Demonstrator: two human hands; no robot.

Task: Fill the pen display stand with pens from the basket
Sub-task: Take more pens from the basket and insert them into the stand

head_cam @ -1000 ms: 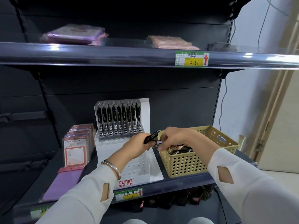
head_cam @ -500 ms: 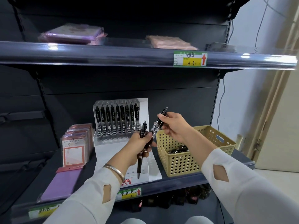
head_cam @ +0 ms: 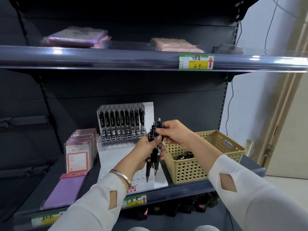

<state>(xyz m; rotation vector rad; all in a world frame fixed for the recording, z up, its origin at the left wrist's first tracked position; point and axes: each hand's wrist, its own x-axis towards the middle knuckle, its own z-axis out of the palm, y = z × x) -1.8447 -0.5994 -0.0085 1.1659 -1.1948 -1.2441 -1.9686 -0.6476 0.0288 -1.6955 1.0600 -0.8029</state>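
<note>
While gripping a bundle of black pens [head_cam: 152, 134] upright, tips down, holds the left hand [head_cam: 144, 150] in front of the white pen stand [head_cam: 116, 158], over its lower tier of holes. Wraps left fingers and thumb round the middle of the bundle, with the clicker ends above the fist and the tips below it. Wears a metal bracelet [head_cam: 121, 175] at the left wrist.

Pinches the upper end of the rightmost pen in the bundle with the right hand [head_cam: 175, 134], thumb on the near side and fingers curled behind. Holds this hand above the left rim of the tan basket [head_cam: 233, 150], apart from the basket itself.

Located on the dark shelf [head_cam: 250, 165]: pen stand at centre, basket just beside it on the right. Cannot tell whether they touch.

Loaded in the back tier of the stand: a row of black pens [head_cam: 121, 125], upright. Lying in the bottom of the basket: more dark pens [head_cam: 183, 157].

Placed left of the stand: packs of cards [head_cam: 78, 157], upright, with a flat purple pad [head_cam: 65, 190] in front. Fixed to the shelf edge below the stand: a price label [head_cam: 135, 201].
</note>
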